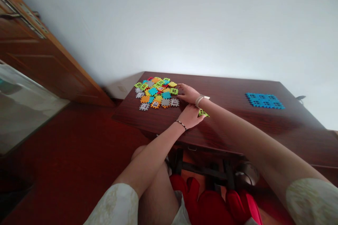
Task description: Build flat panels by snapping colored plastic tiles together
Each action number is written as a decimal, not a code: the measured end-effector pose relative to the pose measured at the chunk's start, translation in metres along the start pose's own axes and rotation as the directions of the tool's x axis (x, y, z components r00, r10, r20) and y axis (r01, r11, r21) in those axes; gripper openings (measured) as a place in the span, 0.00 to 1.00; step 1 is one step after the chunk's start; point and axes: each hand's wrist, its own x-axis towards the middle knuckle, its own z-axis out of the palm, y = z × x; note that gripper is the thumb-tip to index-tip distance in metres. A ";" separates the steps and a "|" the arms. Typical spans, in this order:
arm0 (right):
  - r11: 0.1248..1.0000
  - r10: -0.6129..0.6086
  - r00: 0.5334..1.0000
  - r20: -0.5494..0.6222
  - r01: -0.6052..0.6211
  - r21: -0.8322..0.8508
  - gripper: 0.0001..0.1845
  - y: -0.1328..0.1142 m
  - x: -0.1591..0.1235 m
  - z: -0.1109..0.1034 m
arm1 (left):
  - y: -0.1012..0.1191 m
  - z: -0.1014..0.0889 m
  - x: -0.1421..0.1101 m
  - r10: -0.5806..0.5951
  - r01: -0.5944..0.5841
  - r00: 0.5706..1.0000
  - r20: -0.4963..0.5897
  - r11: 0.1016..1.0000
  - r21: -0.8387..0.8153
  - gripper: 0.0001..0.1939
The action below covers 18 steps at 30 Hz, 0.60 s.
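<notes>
A green lattice tile [202, 112] is lying pinched by the left hand [189, 116]; the right hand [190, 94], fingers parted, is hovering beside the toothed tiles [152, 91].

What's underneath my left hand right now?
Part of a green piece shows beside your left hand, over the dark brown table. The hand covers whatever else lies beneath it.

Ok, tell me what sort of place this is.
Probably a room in a home: there is a panelled wooden door on the left, and a dark wooden table by a plain pale wall, with a pile of colourful, toy-like notched pieces on it.
</notes>
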 end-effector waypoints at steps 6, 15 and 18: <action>0.995 0.082 0.990 0.116 -0.076 -0.057 0.45 0.009 0.033 0.010 | -0.003 0.001 0.002 0.011 -0.010 1.000 -0.021 0.999 0.036 0.25; 0.989 -0.023 0.993 0.118 0.039 -0.140 0.38 0.003 0.044 0.022 | -0.015 0.013 0.011 0.046 -0.045 0.999 -0.019 0.999 0.026 0.35; 0.987 -0.010 0.995 0.101 0.026 -0.156 0.41 0.008 0.041 0.021 | -0.017 0.015 0.012 0.084 -0.084 0.996 -0.001 0.995 0.045 0.33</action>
